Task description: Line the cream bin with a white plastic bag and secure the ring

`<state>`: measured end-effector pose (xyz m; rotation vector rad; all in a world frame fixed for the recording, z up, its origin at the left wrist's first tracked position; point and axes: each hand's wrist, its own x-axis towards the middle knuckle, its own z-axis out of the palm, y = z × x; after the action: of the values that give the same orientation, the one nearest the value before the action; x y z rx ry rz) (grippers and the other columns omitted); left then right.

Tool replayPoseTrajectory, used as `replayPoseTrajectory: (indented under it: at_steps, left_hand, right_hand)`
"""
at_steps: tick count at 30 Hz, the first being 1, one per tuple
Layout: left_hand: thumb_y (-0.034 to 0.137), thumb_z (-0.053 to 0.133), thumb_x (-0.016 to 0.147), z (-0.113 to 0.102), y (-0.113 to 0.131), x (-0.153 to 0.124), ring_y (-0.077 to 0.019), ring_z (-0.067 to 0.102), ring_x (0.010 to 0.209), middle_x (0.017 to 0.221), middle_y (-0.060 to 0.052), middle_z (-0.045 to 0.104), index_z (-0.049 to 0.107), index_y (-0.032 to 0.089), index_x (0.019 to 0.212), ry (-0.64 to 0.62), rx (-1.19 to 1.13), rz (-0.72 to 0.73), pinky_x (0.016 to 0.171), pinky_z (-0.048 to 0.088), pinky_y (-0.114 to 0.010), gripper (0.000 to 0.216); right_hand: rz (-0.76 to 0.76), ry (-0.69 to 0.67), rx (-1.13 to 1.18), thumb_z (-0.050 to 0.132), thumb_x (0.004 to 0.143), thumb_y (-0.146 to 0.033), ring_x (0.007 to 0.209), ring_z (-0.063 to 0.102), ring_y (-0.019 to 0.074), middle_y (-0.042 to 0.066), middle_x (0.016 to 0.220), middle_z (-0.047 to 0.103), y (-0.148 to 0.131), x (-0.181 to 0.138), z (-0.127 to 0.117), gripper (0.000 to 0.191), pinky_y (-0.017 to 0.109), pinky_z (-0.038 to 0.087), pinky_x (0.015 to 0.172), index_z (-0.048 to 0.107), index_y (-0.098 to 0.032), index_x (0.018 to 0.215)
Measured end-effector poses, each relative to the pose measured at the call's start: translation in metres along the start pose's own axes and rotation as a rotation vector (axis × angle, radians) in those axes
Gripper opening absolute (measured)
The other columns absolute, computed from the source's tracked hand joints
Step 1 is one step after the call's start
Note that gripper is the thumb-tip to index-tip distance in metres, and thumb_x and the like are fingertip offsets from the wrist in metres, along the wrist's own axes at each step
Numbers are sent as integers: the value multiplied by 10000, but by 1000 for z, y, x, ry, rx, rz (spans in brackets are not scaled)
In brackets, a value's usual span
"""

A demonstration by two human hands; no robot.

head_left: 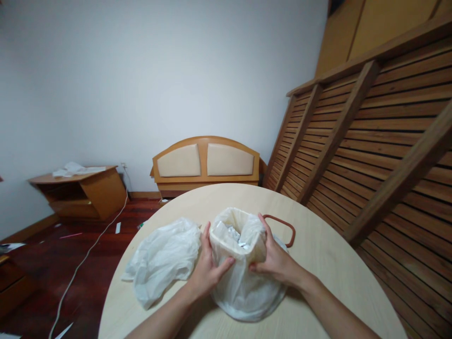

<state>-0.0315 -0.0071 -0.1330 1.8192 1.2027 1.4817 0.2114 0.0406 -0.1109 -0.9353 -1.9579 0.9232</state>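
Here the left hand (207,269) and right hand (277,260) clasp the bagged container (245,287), silvery contents (233,233) unclear.

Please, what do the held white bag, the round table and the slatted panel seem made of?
Held white bag: probably thin plastic, softly shiny, with many crinkles. Round table: perhaps wood or laminate, smooth, pale, faintly grained. Slatted panel: likely wood, dull brown, with visible grain.

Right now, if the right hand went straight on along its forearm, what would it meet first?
The bin, it seems: the right hand is already against its side. Exact depth there is hard to judge.
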Motion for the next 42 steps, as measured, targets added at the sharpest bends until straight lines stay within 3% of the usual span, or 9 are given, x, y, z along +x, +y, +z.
replayPoseTrajectory:
  at_steps: [3, 8, 14, 18, 24, 28, 31, 38, 42]
  left_hand:
    - [453, 738, 832, 4, 1, 0, -350, 243, 1532, 1631, -179, 262, 88, 218, 1572, -44, -22, -57, 1260, 217, -539, 1012]
    - [487, 763, 804, -1, -4, 5, -354, 322, 1500, 1596, -188, 342, 90, 217, 1570, -112, -27, -104, 1244, 260, -550, 1055]
    - [548, 707, 831, -11, -9, 10, -364, 158, 1556, 1669, -168, 190, 126, 213, 1581, -58, 47, -53, 1272, 130, -575, 1006]
    - [500, 633, 903, -7, 1, 7, -348, 278, 1521, 1629, -171, 296, 160, 208, 1575, -149, 0, -53, 1253, 241, -544, 872]
    - [554, 688, 843, -11, -7, 11, -379, 457, 1379, 1473, -184, 467, 326, 190, 1481, -93, 33, 10, 1178, 330, -583, 819]
    - [633, 762, 740, -8, -19, 24, -402, 242, 1511, 1631, -206, 211, 121, 209, 1568, -43, -43, 47, 1235, 193, -589, 1129]
    - [616, 792, 721, 0, -16, 29, -387, 282, 1503, 1625, -223, 246, -91, 201, 1588, -147, -198, -17, 1248, 184, -562, 1305]
    - [479, 876, 665, 11, -9, 21, -385, 236, 1521, 1639, -190, 244, 19, 221, 1600, -198, -211, -62, 1274, 102, -541, 1295]
    - [485, 885, 649, 5, -14, 16, -388, 181, 1539, 1647, -213, 193, -62, 198, 1597, -227, -161, -70, 1275, 64, -547, 1370]
  right_hand:
    - [33, 6, 10, 927, 612, -438, 1433, 433, 340, 187, 1584, 395, 3, 2, 4, 1473, 533, 299, 1202, -149, -259, 1603]
    - [-36, -27, -95, 872, 694, -430, 1456, 394, 363, 169, 1588, 402, 14, 9, -21, 1100, 544, 282, 1216, 262, -251, 1591]
    - [-31, -40, -32, 907, 626, -498, 1563, 118, 350, 180, 1700, 67, 4, 1, -20, 1456, 573, 134, 1251, -130, -242, 1615]
    - [42, -40, -63, 895, 657, -487, 1550, 189, 337, 196, 1679, 176, -5, -2, -4, 1480, 591, 149, 1239, -235, -250, 1583]
    - [-16, -137, 54, 858, 710, -510, 1451, 396, 371, 181, 1560, 439, 7, 6, -21, 1054, 528, 309, 1203, 326, -215, 1570]
    - [-32, -92, 160, 839, 569, -737, 1550, 168, 368, 207, 1681, 155, 12, 6, -28, 1427, 540, 169, 1248, 38, -217, 1630]
    - [-79, -15, 190, 772, 543, -830, 1570, 48, 340, 200, 1699, 10, 7, 5, -18, 1526, 536, 77, 1258, -135, -228, 1612]
    - [-81, -59, 96, 917, 640, -470, 1416, 447, 385, 189, 1551, 458, 7, 3, 10, 1072, 596, 283, 1206, 374, -218, 1530]
    - [-78, -181, 67, 914, 659, -328, 1353, 526, 379, 185, 1485, 542, 13, 1, 0, 980, 595, 365, 1165, 436, -215, 1507]
